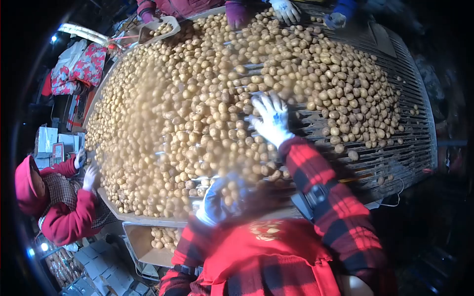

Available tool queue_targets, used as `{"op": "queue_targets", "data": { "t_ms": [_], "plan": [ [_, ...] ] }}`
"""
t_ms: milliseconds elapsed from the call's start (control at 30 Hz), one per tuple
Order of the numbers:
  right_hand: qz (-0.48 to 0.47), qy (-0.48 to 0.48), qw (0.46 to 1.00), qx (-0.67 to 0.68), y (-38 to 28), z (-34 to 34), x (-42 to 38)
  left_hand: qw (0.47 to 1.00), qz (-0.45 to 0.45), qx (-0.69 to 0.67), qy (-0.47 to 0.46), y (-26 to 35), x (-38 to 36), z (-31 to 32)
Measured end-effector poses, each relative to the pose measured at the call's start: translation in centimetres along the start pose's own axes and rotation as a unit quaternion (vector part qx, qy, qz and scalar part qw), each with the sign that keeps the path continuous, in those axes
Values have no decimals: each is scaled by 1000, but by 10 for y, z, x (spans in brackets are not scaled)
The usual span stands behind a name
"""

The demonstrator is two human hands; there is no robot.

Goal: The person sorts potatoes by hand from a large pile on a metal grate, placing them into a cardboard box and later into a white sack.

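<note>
Small round potatoes (212, 113) lie in a thick layer over a large slatted table (412, 123). My right hand (270, 118), in a white glove, reaches to the middle of the table. Its fingers are spread at the edge of the potatoes, beside a stretch of bare slats. My left hand (217, 202), also gloved, is near the table's front edge. Its fingers are blurred, and a few potatoes show right at them; I cannot tell whether it grips any.
A bin of potatoes (165, 239) hangs below the front edge. A scoop-shaped tray (160, 29) holds potatoes at the far left. A person in a red hood (30, 185) works at the left end. Other people's gloved hands (286, 11) are along the far edge.
</note>
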State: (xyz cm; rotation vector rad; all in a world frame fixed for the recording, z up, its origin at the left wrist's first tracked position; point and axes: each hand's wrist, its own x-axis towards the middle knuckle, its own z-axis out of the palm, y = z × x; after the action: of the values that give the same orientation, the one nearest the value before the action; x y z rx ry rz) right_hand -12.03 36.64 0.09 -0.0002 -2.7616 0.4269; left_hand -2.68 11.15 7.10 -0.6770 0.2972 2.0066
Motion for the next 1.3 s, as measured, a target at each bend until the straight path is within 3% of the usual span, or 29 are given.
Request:
{"op": "queue_targets", "data": {
  "t_ms": [33,67,100,167,233,267,300,367,433,500,533,567,600,633,700,733,767,867,900,967,1033,1100,1233,1267,1300],
  "plan": [
    [17,19,999,-38,1,5,10,998,26,60,7,-1,0,2],
    [84,-173,981,-28,-16,16,8,996,38,75,9,1,1,-7],
    [30,-169,982,-81,-38,39,0,995,48,89,10,1,4,-17],
    [55,-160,985,-35,-73,33,-16,994,50,92,2,4,5,-7],
    [-112,-232,963,-75,-61,27,-35,999,30,28,-10,9,8,-4],
    [-136,-269,953,-31,-60,-7,-33,998,30,1,-58,15,17,-39],
    [-193,-154,969,7,-44,1,-49,998,28,-3,-60,24,21,-41],
    [-158,-56,986,-23,-19,-10,-30,989,-79,-38,-121,39,32,-40],
    [-97,-44,991,-77,13,-13,13,995,-33,-24,-89,30,37,-29],
    [-102,-61,977,-177,52,14,34,993,-49,-30,-101,23,35,1],
    [-128,-106,955,-245,56,16,42,997,-51,-65,10,18,31,15],
    [-153,-152,926,-309,56,19,46,991,-89,-98,-12,17,27,27],
    [-156,-217,904,-335,50,14,53,998,-44,39,-15,18,24,24],
    [-178,-219,890,-358,51,11,53,985,2,174,-17,20,22,19],
    [-150,-237,858,-430,52,0,55,995,-11,91,-42,32,27,-7],
    [-113,-319,860,-381,52,-10,63,997,-28,9,-66,34,27,-12],
    [-104,-324,857,-387,52,-9,66,998,-24,-21,-59,34,27,-16],
    [-80,-225,885,-399,50,16,76,997,-20,-60,-48,30,34,-19],
    [-37,-272,878,-393,35,8,84,997,-33,-48,-52,30,34,-1],
    [-47,-269,882,-384,42,7,82,997,-48,-35,-56,25,28,18],
    [-48,-194,937,-286,63,9,66,995,-62,-36,-65,22,24,30],
    [-63,-189,912,-360,69,14,63,992,-73,-70,-73,20,23,32],
    [5,-229,914,-335,77,28,71,998,-43,-6,-37,21,21,24],
    [-44,-153,945,-285,85,25,64,996,-5,83,-17,21,27,6],
    [-43,-150,946,-286,78,16,61,985,36,171,-1,23,33,-2]
  ]
}}
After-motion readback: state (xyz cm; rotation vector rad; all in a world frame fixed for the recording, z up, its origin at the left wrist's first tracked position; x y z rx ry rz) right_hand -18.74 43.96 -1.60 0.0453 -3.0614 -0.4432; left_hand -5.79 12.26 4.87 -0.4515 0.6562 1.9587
